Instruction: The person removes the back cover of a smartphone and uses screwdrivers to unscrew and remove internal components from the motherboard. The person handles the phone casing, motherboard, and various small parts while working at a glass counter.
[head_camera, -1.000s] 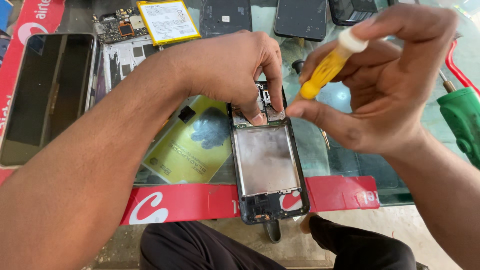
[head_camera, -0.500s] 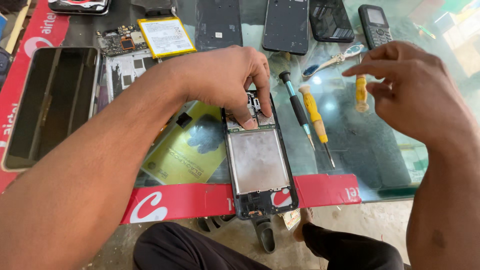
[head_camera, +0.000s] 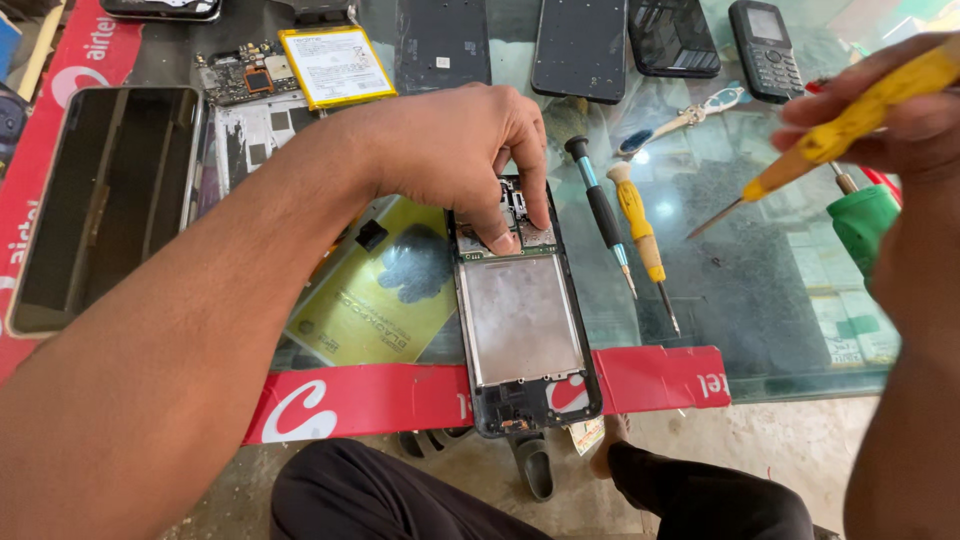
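Two bare hands over a glass-topped bench. Left hand (head_camera: 460, 150) reaching in from seven o'clock, forearm long across the view, palm down, fingers curled narrow, fingertips (head_camera: 503, 240) pressed on the circuit board at the top of an opened smartphone frame (head_camera: 522, 330). Frame lying flat, long axis twelve to six, its lower end overhanging the red tape strip (head_camera: 400, 395) along the bench edge. Silver shield plate filling the frame's middle, directly at six o'clock of the pressing fingers.

Right hand (head_camera: 890, 130) raised at three o'clock, wrist bent, fingers closed round a yellow-handled screwdriver (head_camera: 850, 125), tip slanting toward eight o'clock, well apart from the frame and off the glass.

Between the hands, flat on the glass: a black-handled screwdriver (head_camera: 600, 215) and a second yellow screwdriver (head_camera: 640, 235), side by side, tips toward five o'clock. Green tool handle (head_camera: 862, 220) just below the right hand.

At nine o'clock of the frame, a yellow-green rectangular battery (head_camera: 385, 290), tilted, dark smudge on its label. At eleven o'clock, a white battery with yellow border (head_camera: 335, 65) beside a bare circuit board (head_camera: 240, 75). At twelve to one o'clock, dark phone back covers (head_camera: 580, 45) and a small keypad phone (head_camera: 765, 45). Far at nine o'clock, a large dark phone screen (head_camera: 100, 200).
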